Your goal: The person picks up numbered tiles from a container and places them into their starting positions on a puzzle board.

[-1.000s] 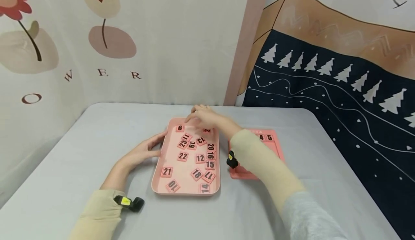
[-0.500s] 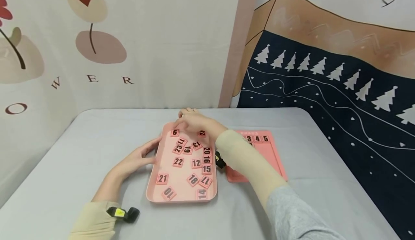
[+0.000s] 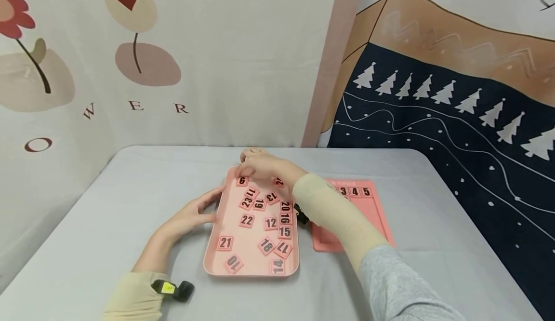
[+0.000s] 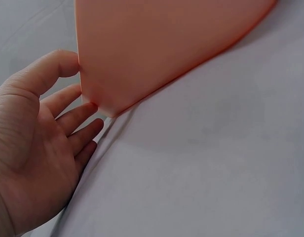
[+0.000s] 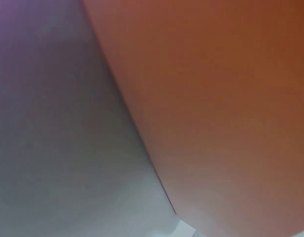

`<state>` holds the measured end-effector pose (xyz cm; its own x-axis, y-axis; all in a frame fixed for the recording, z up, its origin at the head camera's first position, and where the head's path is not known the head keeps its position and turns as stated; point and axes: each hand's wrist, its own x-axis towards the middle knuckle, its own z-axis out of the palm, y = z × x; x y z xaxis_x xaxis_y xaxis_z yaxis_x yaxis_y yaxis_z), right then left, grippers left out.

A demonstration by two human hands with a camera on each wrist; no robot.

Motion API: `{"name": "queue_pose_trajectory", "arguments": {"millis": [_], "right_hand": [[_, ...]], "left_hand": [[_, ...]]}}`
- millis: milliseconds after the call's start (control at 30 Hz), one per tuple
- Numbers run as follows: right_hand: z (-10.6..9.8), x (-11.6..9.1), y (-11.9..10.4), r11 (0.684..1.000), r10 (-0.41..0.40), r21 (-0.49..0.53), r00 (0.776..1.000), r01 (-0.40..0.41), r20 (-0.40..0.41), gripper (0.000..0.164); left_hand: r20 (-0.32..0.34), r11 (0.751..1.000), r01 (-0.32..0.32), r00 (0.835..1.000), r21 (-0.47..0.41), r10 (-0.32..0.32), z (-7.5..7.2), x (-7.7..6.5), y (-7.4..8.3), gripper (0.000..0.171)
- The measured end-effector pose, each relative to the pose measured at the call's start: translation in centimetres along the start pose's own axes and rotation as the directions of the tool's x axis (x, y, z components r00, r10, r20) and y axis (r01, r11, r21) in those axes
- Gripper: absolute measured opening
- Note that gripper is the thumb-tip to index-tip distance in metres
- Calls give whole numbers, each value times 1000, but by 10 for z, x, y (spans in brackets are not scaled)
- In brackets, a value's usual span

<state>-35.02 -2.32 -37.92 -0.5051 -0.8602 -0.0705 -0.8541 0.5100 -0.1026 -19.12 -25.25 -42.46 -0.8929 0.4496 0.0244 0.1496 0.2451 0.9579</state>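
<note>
A pink tray [image 3: 256, 270] holds several loose square number tiles, among them 22 [image 3: 246, 220], 12 [image 3: 270, 223] and 21 [image 3: 225, 243]. My left hand [image 3: 188, 219] rests against the tray's left side. In the left wrist view, the thumb and fingertips of that left hand [image 4: 41, 143] touch the wall of the tray [image 4: 157, 39]. Over the tray's far end is my right hand [image 3: 270, 166], its fingertips close to the 6 tile [image 3: 242, 181]. Whether it pinches a tile is hidden. Only the tray wall [image 5: 216, 123] and cloth show in the right wrist view.
To the right of the tray lies a pink number board [image 3: 368, 215], with tiles such as 3, 4 and 5 along its top row. My right forearm partly covers it. A pale cloth [image 3: 425, 282] covers the table, and printed curtains [image 3: 243, 70] hang behind.
The right hand's fingers have shifted left along the tray's far end, toward the 6 tile. My left hand stays at the tray's left side. The head view has swayed slightly.
</note>
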Motion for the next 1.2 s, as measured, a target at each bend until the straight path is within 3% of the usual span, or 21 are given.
{"name": "queue_pose_trajectory", "arguments": {"millis": [467,800,1000,1200], "right_hand": [[-1,-11,-1,998,5,56,1000,-5,-2,33],[-19,-46,-18,990,28,144,993,-11,-119,29],[-30,-78,-27,989,65,147,969,-30,-237,30],[-29,-109,-29,977,154,191,927,-93,-341,26]], "left_hand": [[2,1000,0,1000,6,0,1,-4,2,76],[-12,1000,9,1000,19,-9,4,-9,-2,75],[-14,1000,12,1000,20,-12,5,-5,-2,76],[-17,1000,3,1000,25,-2,2,0,0,76]]}}
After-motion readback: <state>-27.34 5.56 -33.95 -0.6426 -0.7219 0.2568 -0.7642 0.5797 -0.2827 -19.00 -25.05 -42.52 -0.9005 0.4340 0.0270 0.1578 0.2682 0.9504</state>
